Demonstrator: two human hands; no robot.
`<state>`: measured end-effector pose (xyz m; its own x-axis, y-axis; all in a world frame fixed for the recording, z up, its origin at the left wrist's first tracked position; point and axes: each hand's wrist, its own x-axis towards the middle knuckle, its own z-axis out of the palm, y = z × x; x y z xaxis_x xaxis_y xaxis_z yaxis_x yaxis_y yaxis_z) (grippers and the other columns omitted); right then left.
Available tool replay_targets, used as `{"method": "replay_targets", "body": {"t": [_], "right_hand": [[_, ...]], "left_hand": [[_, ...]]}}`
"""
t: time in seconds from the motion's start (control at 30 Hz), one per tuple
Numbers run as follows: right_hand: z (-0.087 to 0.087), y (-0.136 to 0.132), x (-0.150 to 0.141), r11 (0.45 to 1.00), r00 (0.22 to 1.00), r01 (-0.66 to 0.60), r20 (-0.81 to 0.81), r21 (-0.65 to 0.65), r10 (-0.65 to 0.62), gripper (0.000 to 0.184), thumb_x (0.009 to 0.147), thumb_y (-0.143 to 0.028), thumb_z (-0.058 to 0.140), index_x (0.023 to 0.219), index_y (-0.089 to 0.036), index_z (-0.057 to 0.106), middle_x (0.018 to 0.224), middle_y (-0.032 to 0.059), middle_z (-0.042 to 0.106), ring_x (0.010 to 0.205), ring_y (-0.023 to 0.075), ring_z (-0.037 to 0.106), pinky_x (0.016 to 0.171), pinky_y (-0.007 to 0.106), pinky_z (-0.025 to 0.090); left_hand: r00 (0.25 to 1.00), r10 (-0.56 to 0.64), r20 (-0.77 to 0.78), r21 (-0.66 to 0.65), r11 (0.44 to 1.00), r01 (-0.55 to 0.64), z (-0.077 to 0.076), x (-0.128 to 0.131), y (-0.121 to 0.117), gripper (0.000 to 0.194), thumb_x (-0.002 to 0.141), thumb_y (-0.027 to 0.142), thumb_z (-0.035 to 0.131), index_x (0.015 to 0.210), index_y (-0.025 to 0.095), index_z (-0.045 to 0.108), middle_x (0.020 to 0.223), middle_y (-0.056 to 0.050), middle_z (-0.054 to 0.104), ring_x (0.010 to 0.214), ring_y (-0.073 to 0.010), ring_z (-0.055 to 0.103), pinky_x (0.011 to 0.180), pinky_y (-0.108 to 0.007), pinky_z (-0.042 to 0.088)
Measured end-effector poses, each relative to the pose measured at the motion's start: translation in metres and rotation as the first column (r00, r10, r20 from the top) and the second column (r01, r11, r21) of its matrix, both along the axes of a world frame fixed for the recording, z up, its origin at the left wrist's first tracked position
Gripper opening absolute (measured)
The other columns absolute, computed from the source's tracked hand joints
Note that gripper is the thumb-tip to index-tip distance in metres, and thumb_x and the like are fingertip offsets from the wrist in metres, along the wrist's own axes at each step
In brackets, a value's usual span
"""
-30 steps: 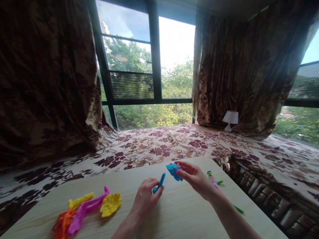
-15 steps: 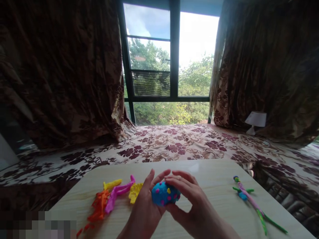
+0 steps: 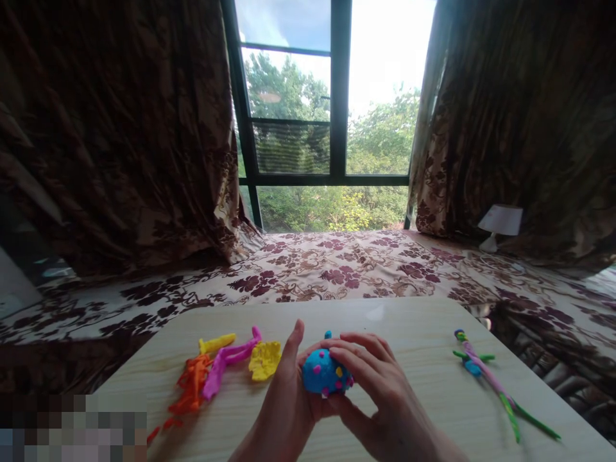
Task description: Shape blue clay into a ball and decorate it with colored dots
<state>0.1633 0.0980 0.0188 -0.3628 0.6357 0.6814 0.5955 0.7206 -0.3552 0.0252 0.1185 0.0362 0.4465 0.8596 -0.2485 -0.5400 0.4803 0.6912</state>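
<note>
Both hands hold a blue clay lump (image 3: pixel 321 375) dotted with pink and yellow spots, just above a pale wooden table (image 3: pixel 409 333). My left hand (image 3: pixel 285 404) cups it from the left, forefinger raised straight and thumb against the clay. My right hand (image 3: pixel 373 388) curls over its top and right side, fingers pressed on it. A small blue nub sticks up from the lump's top.
Left of the hands lie loose clay pieces: a yellow blob (image 3: pixel 265 359), a pink strip (image 3: pixel 226 361), an orange bundle (image 3: pixel 191 382), a yellow roll (image 3: pixel 217 342). A clay stalk figure (image 3: pixel 486 378) lies at the table's right. A flower-patterned cushioned seat (image 3: pixel 337 266), curtains, a window and a small white lamp (image 3: pixel 500 224) stand behind.
One second ago my left hand held a blue clay stick apart from the lump in my right hand. Both hands now close round the lump, held lower and nearer to me.
</note>
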Motion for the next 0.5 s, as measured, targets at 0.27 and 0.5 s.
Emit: {"method": "replay_targets", "body": {"t": [0.27,0.5], "right_hand": [[-0.005,-0.002,-0.001,0.999,0.998,-0.035,-0.050,-0.008,0.035,0.053,0.076,-0.020,0.058,0.126,-0.026,0.043,0.124,0.0057,0.053,0.112,0.0238,0.048,0.095,0.039,0.039],[-0.007,-0.002,-0.002,0.995,0.995,-0.096,-0.037,-0.039,0.095,0.053,0.080,-0.021,0.057,0.130,-0.025,0.039,0.132,0.0071,0.047,0.116,0.0235,0.046,0.096,0.038,0.039]], "left_hand": [[0.911,0.360,-0.203,0.060,0.933,-0.355,-0.028,0.006,0.004,0.027,0.073,0.037,0.063,0.087,0.014,0.061,0.061,0.001,0.062,0.048,-0.0077,0.054,0.054,-0.022,0.050],[0.943,0.315,-0.105,0.129,0.945,-0.301,-0.026,0.008,0.000,0.015,0.074,0.030,0.063,0.078,0.016,0.062,0.054,0.005,0.058,0.044,-0.0056,0.049,0.043,-0.017,0.042]]}}
